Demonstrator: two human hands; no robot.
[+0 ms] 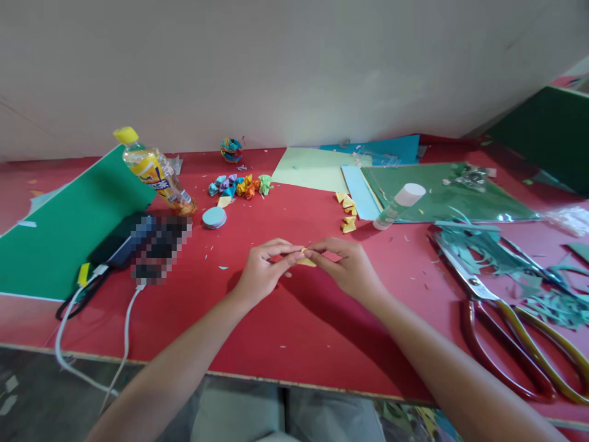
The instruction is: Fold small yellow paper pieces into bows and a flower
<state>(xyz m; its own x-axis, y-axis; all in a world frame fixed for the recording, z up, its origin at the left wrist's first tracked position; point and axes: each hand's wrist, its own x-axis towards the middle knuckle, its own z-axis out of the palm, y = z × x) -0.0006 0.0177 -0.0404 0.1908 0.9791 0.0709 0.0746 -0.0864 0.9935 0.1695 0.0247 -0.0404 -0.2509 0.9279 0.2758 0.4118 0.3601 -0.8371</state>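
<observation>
Above the red table, a small piece of yellow paper [307,262] is pinched between both my hands. My left hand [269,267] grips its left side with thumb and forefinger, and my right hand [344,264] pinches the right side. Fingertips cover much of the piece, so its full shape is hidden. Beyond my right hand lie several folded yellow paper pieces [348,212]. Farther back on the left sit a stack of light blue paper discs [214,217] and a row of coloured folded paper pieces [248,186].
Large scissors [476,285] lie at right beside green paper scraps [483,252]. A glue stick [399,206] stands near a green sheet in plastic [442,190]. At left are a drink bottle [156,175], a black device [122,239] and white cables [126,325]. A paper ball [231,150] rests by the wall.
</observation>
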